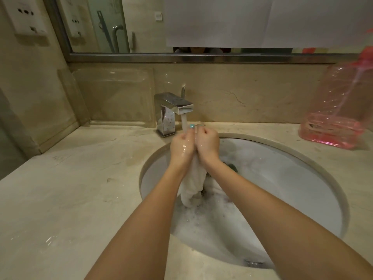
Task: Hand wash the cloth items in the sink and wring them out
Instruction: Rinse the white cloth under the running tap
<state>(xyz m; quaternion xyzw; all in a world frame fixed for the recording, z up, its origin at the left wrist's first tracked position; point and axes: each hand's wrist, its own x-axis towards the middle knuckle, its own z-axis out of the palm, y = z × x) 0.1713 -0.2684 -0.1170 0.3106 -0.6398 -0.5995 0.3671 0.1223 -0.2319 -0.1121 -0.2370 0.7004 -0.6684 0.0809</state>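
White wet cloth (191,182) hung from both hands, left hand (181,147) and right hand (207,144) gripping its top under the chrome faucet (173,110) stream, likely rinsing, above the sink's (302,150) back rim.

**Obscured and Truncated Items**

The upper part of the white cloth (191,184) is concealed between the left hand (182,146) and the right hand (207,145), by which it is gripped. A dark cloth (232,167) in the sink (282,178) is largely covered by the right forearm (272,201) and suds (203,217); its kind cannot be determined. The pink container (339,118) is blurred and cut off by the right edge. The wall socket plate (24,15) is cropped at the top edge.
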